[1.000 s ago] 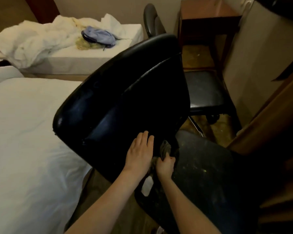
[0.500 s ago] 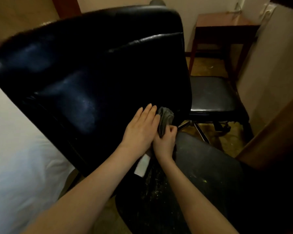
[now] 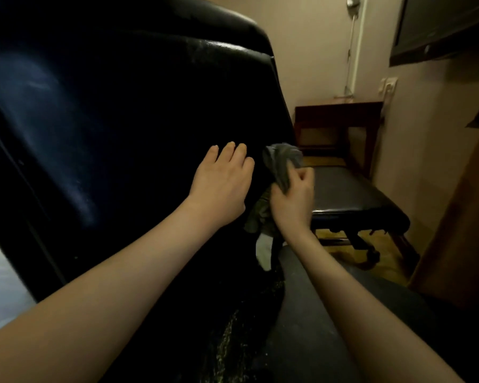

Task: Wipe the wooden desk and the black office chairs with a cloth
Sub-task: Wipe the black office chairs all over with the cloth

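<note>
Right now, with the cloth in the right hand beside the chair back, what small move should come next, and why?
Probably press the cloth against the black chair backrest near its right edge and wipe downward. The right hand grips the cloth bunched beside that edge, and the left hand lies flat on the backrest, seemingly steadying it.

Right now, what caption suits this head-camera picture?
Left hand flat on black chair back; right hand grips grey cloth at its edge.

A dark flat rectangular screen (image 3: 440, 20) is hanging high on the beige painted wall (image 3: 302, 51). A thin white cable duct (image 3: 351, 51) is running down that wall, with a small white wall socket (image 3: 389, 85) sitting near its lower end. A white bedsheet (image 3: 0, 277) is showing at the left edge.
</note>
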`<state>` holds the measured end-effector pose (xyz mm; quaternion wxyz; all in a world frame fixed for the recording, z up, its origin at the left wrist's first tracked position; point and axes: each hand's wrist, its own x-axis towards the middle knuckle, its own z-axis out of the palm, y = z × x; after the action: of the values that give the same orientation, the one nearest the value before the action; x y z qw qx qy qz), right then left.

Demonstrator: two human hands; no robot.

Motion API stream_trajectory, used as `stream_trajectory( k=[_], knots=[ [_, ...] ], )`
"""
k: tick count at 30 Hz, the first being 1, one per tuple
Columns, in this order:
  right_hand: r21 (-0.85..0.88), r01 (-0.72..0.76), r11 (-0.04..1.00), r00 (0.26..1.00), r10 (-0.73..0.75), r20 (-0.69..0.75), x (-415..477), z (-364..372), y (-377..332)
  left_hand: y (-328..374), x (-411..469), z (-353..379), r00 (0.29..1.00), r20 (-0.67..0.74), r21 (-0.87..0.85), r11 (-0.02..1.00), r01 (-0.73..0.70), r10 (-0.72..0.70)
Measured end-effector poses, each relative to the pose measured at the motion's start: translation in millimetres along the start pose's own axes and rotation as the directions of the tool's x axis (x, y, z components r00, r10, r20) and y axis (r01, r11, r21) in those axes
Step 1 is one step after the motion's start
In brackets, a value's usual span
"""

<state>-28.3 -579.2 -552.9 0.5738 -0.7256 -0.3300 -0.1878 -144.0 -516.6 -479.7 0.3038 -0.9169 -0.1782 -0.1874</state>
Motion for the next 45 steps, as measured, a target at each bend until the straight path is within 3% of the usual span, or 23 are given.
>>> stream_trajectory(
  k=[2,7,10,13,15,18,20,22,24,30,34,37,39,41,43,45],
  knots=[
    [-0.092,0.085,0.992,0.992,-0.075,0.104,1,15,12,5,-1,9,1.000,-0.009,0.030,0.999,0.030,-0.030],
    [-0.121,-0.074,0.990,0.986,0.091,0.142,-18,17,54,4,-19,24,1.000,-0.007,0.092,0.996,0.008,-0.007],
    [-0.131,-0.243,0.961,0.941,0.267,0.208,-17,2,61,5,-35,25,1.000,-0.019,0.109,0.994,0.025,-0.023],
    [-0.165,-0.451,0.877,0.873,0.472,0.123,-10,-13,60,8,-45,27,1.000,-0.014,0.129,0.992,0.008,-0.007],
    [-0.116,-0.379,0.918,0.915,0.391,0.102,-3,-20,56,11,-50,29,1.000,-0.018,0.147,0.989,-0.014,0.017],
    [-0.013,-0.088,0.996,0.985,0.089,0.148,-1,-16,41,15,-54,31,0.999,-0.004,0.129,0.990,-0.049,0.050],
    [-0.055,0.086,0.995,0.974,-0.072,0.216,-16,-1,36,19,-60,30,0.997,0.046,0.132,0.989,-0.069,0.064],
    [-0.094,0.127,0.987,0.964,-0.101,0.247,-36,15,43,21,-72,33,0.998,0.014,0.127,0.990,-0.068,0.067],
    [-0.077,0.076,0.994,0.968,-0.055,0.244,-49,21,56,18,-85,38,0.988,-0.115,0.138,0.987,-0.088,0.104],
    [0.033,-0.036,0.999,0.926,0.021,0.378,-66,7,66,15,-130,56,0.965,-0.234,0.059,0.992,-0.107,0.118],
    [0.069,-0.207,0.976,0.944,0.180,0.277,-61,-4,60,20,-166,61,0.955,-0.294,-0.001,0.999,-0.037,0.035],
    [0.079,-0.519,0.851,0.841,0.491,0.227,-45,8,62,9,-190,59,0.915,-0.390,-0.117,0.991,0.066,-0.107],
    [0.016,-0.621,0.783,0.753,0.591,0.289,-46,20,66,3,-201,60,0.890,-0.427,-0.119,0.986,0.121,-0.160],
    [-0.004,-0.655,0.755,0.707,0.615,0.349,-61,36,65,-2,-210,65,0.867,-0.447,-0.096,0.976,0.197,-0.219],
    [0.008,-0.635,0.772,0.712,0.581,0.393,-86,48,56,-6,-216,72,0.832,-0.478,-0.132,0.960,0.247,-0.280],
    [0.019,-0.596,0.803,0.728,0.530,0.435,-111,53,39,-7,-217,75,0.820,-0.504,-0.204,0.960,0.190,-0.269]
  ],
)
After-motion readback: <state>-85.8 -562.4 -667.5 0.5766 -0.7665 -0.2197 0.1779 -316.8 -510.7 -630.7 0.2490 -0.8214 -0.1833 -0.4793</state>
